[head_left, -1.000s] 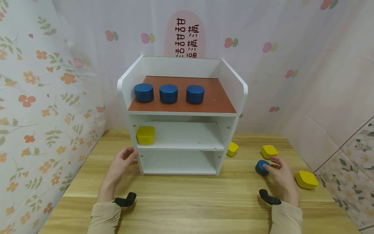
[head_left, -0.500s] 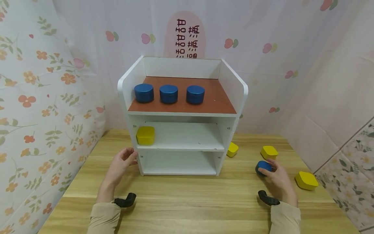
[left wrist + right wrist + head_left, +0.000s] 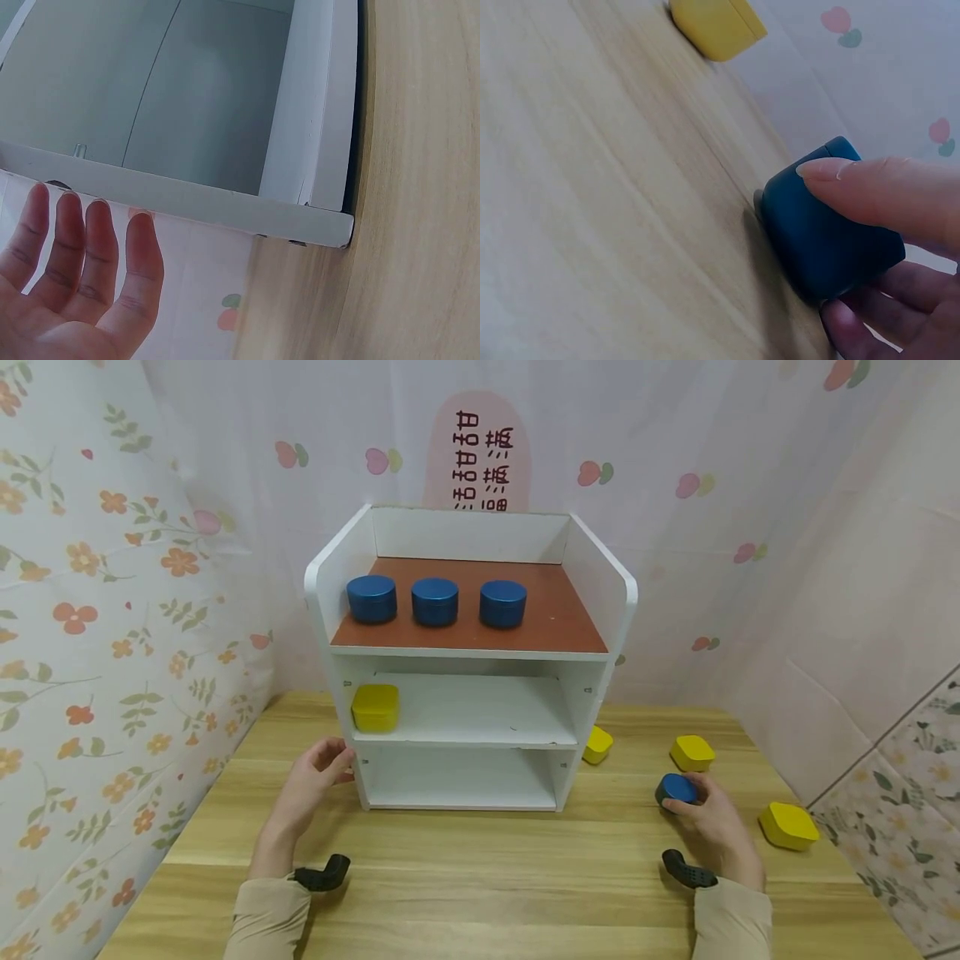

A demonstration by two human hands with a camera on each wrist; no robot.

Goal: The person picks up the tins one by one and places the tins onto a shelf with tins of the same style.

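Observation:
On the table's right side, my right hand pinches a round blue tin between thumb and fingers. In the right wrist view the thumb lies across the blue tin, which appears to be at the tabletop. My left hand rests by the lower left side of a white shelf unit. Its fingers are extended with the fingertips at the side panel in the left wrist view. A row of blue tins stands on the brown top shelf, and a yellow square tin sits at the left of the middle shelf.
Several yellow tins lie on the wooden table: one partly behind the unit's right side, another behind the held tin, a third at far right. Patterned curtains enclose the back and sides.
My right hand has shifted slightly left and closed its thumb and fingers around the blue tin, which has barely moved. My left hand stays at the shelf unit.

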